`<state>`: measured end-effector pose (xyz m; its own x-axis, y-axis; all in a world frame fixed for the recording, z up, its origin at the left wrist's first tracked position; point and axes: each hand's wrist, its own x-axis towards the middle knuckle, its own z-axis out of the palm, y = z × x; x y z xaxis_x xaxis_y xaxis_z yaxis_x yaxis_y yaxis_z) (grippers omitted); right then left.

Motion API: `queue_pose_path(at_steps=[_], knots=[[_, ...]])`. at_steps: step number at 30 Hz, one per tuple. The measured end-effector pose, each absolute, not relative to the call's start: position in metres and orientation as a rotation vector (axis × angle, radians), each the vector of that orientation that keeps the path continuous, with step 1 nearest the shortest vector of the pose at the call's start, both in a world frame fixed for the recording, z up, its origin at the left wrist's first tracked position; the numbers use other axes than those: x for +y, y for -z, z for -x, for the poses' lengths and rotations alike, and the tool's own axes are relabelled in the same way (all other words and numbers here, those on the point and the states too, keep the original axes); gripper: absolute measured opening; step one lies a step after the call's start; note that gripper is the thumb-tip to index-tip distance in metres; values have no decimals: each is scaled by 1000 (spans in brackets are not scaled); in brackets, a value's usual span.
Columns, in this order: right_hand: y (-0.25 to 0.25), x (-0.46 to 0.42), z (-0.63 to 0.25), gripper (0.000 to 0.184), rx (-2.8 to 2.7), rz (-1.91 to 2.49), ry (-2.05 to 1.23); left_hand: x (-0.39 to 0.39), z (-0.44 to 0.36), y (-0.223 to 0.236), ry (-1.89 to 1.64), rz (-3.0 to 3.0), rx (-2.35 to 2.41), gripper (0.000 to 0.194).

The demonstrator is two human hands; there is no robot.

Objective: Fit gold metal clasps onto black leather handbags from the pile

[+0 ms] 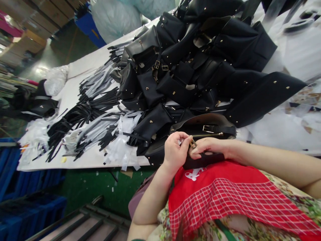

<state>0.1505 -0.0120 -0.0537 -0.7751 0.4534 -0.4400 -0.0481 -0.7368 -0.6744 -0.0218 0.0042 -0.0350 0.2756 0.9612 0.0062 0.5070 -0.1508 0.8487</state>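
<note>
In front of my body, a black handbag [175, 160] lies open at the table's front edge, its grey-brown lining and a gold zip [210, 135] showing. A strap with a gold buckle [207, 128] rests across its mouth. Over the bag, my left hand [176, 149] is closed in a pinch at the top of a small gold metal fitting [193, 143]. A bit of clear material shows between its fingers. My right hand [209, 147] is closed beside it, thumb and fingers against the fitting's lower end. Whether the fitting is fixed to the bag is hidden.
A big heap of black handbags [180, 67] covers the table beyond my hands. Bundles of black straps [75, 117] and white wrapping scraps [125, 137] lie to the left. Blue pallets [30, 207] and a metal rack [92, 221] stand on the floor at lower left.
</note>
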Motion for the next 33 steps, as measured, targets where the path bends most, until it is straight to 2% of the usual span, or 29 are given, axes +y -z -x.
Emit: queue_pose_path(at_steps=[4, 7, 14, 20, 24, 29, 33], knots=[[55, -13, -149, 20, -1022, 793, -2476, 5, 22, 34, -663, -1529, 1248, 20], [52, -11, -148, 21, -1084, 793, -2403, 7, 26, 31, -683, -1441, 1254, 23], [49, -11, -158, 26, -1251, 692, -2347, 27, 62, 25, -1052, -1170, 1421, 28], [47, -13, -158, 25, -1363, 675, -2319, 21, 54, 10, -707, -1549, 1199, 18], [45, -15, -156, 25, -1413, 656, -2313, 19, 41, 6, -523, -1750, 1011, 20], [44, -17, -153, 24, -1435, 651, -2324, 24, 35, 3, -458, -1784, 956, 11], [44, -18, -150, 27, -1510, 662, -2326, 22, 31, -4, -398, -1962, 1008, 11]])
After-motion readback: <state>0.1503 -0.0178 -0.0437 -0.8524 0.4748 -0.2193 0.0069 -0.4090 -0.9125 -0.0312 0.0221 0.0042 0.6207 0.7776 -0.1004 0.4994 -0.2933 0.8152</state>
